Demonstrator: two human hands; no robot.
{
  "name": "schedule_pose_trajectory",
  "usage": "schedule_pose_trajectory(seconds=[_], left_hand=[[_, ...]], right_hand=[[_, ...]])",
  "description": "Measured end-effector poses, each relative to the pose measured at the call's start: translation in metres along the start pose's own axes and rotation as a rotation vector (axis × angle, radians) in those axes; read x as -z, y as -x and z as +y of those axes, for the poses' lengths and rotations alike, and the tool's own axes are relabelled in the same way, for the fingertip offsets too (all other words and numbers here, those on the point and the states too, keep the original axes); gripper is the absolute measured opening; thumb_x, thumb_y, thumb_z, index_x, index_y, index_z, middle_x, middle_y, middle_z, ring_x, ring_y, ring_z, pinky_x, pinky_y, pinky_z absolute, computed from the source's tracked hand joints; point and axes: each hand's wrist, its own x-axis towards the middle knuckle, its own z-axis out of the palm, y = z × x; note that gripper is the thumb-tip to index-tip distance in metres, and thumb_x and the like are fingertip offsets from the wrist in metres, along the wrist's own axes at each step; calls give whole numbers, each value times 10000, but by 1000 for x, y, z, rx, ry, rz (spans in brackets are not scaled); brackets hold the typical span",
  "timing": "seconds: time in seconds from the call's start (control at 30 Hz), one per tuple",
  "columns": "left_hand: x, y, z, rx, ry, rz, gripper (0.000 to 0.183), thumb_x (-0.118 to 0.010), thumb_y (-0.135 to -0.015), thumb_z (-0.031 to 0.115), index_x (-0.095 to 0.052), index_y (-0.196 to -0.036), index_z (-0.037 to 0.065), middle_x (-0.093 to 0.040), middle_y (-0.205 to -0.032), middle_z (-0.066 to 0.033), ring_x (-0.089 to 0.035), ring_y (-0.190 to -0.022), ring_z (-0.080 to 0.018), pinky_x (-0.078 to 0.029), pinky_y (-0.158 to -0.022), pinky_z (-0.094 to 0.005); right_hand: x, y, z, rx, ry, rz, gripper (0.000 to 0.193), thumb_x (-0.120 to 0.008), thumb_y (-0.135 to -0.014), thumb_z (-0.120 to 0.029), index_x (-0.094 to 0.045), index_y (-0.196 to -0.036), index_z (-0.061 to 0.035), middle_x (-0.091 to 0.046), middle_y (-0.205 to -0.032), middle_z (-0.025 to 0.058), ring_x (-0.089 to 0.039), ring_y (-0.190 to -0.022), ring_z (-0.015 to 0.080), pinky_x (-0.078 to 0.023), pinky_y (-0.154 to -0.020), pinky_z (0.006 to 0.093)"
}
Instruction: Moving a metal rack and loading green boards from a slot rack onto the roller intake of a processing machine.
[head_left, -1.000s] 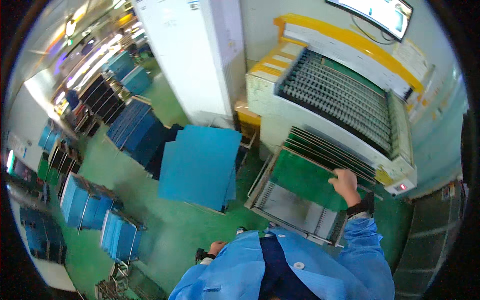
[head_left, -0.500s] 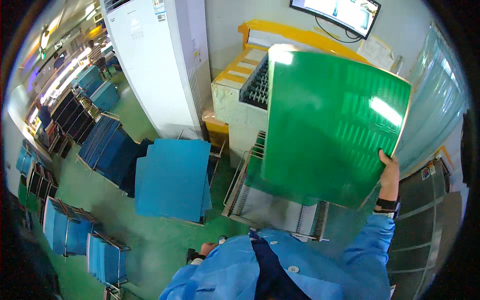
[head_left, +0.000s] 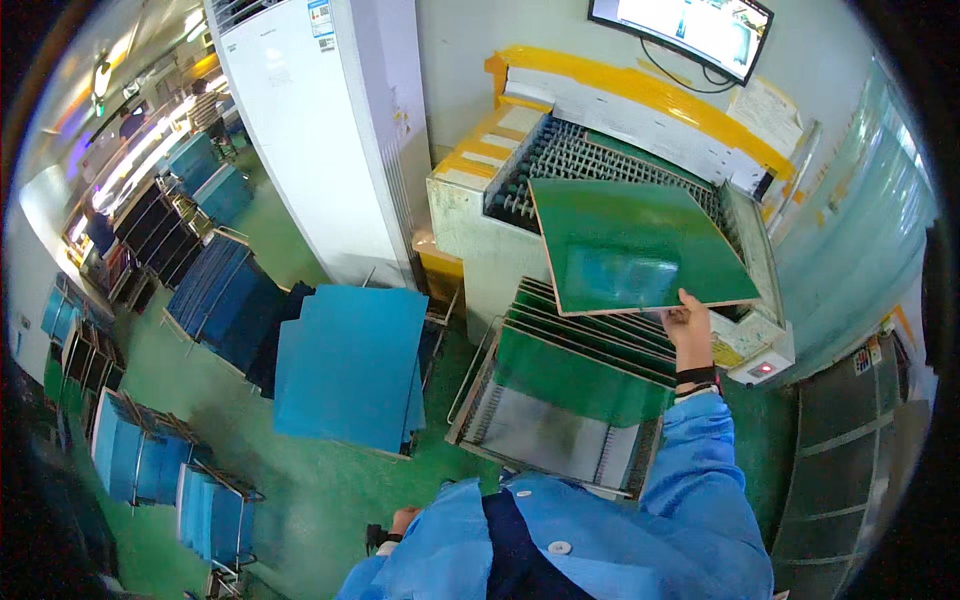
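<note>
A large flat green panel (head_left: 630, 240) is tilted over the roller bed (head_left: 545, 165) of a conveyor machine. My right hand (head_left: 686, 325) grips it by the near edge, thumb on top, the other fingers out of sight below. Just under the panel, a wire-slotted rack (head_left: 478, 400) holds several more green panels (head_left: 575, 375) standing on edge. My left hand (head_left: 403, 521) is low beside my body, next to the blue sleeve; its fingers are mostly hidden, so whether it holds anything is unclear.
A stack of blue sheets (head_left: 345, 365) stands on a rack to the left, with further loaded racks (head_left: 215, 285) beyond. A tall white cabinet unit (head_left: 305, 130) rises behind. A screen (head_left: 695, 30) hangs on the wall. A plastic curtain (head_left: 850, 210) is at the right.
My right hand has carried the green panel forward and left, tipping it from nearly upright toward flat. The roller bed and the rack's panels now show. My left hand has barely moved.
</note>
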Motion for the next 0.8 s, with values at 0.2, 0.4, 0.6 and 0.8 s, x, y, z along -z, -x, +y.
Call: schedule_pose_trajectory(seconds=[0.2, 0.4, 0.6, 0.8], left_hand=[[-9, 11, -27, 21, -93, 65, 388, -601, -715, 383, -643, -914, 53, -625, -873, -176, -608, -833, -298, -478, -719, -353], [6, 39, 37, 224, 125, 127, 383, -627, -706, 347, -638, -912, 25, -636, -881, -160, -616, -826, -254, -477, -718, -330], [6, 32, 54, 176, 111, 162, 386, -638, -706, 348, -641, -887, 7, -643, -848, -153, -618, -793, -228, -476, -705, -319], [7, 18, 62, 106, 36, 135, 391, -657, -696, 361, -649, -850, 3, -650, -792, -138, -620, -741, -197, -475, -674, -316]], right_hand=[[-8, -55, 36, -13, -127, -72, 103, -575, -782, -26, -516, -723, -87, -542, -678, 29, -509, -625, 151, -426, -695, 310], [-10, -103, 35, -74, -79, 44, 26, -552, -808, -89, -536, -791, -78, -563, -694, 33, -544, -671, 168, -441, -717, 339], [-5, -98, 19, -396, 577, -127, 185, -523, -829, -239, -563, -827, -59, -613, -738, 63, -579, -644, 185, -457, -578, 295], [-35, -93, 19, 2, 1075, -245, 290, -560, -789, -308, -591, -887, -37, -632, -740, 70, -591, -677, 219, -467, -597, 326]])
